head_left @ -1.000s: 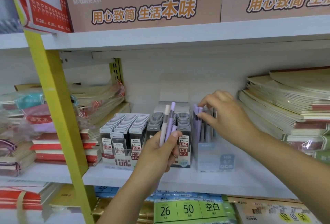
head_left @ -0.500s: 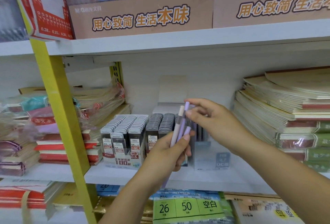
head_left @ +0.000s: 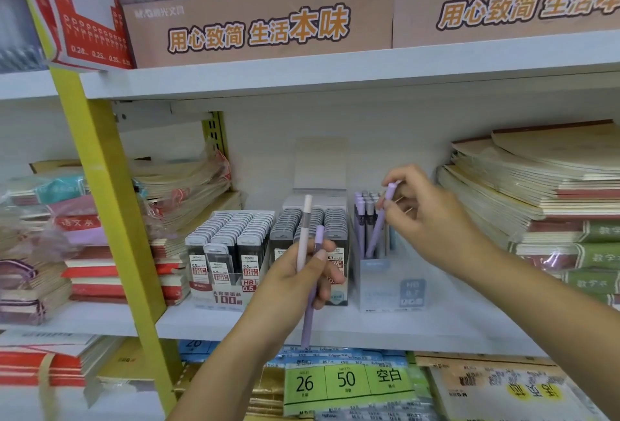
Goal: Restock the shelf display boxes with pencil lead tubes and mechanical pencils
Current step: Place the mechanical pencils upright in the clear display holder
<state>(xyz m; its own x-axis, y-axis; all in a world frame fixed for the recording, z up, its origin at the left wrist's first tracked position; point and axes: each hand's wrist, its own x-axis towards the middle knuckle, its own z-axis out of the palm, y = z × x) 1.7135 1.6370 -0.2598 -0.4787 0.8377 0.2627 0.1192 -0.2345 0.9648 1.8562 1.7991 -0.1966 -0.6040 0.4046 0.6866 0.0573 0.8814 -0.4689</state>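
Right hand (head_left: 432, 219) pinches one purple pencil (head_left: 379, 222) near its cap, tip angled down into the clear pencil box (head_left: 392, 286) on the shelf (head_left: 419, 326). Left hand (head_left: 302, 283) grips two spare pencils (head_left: 303, 236). Straighten the pencil, seat it in what appears a free slot, then let go.

White shelf (head_left: 385, 330) carried, left to right: plastic-wrapped notebook stacks (head_left: 100, 236) at the left end, two lead-tube boxes (head_left: 231, 252) side by side near the front edge, a clear pencil box (head_left: 389, 283) just beside them, a tall notebook pile (head_left: 536, 199) at the right end.
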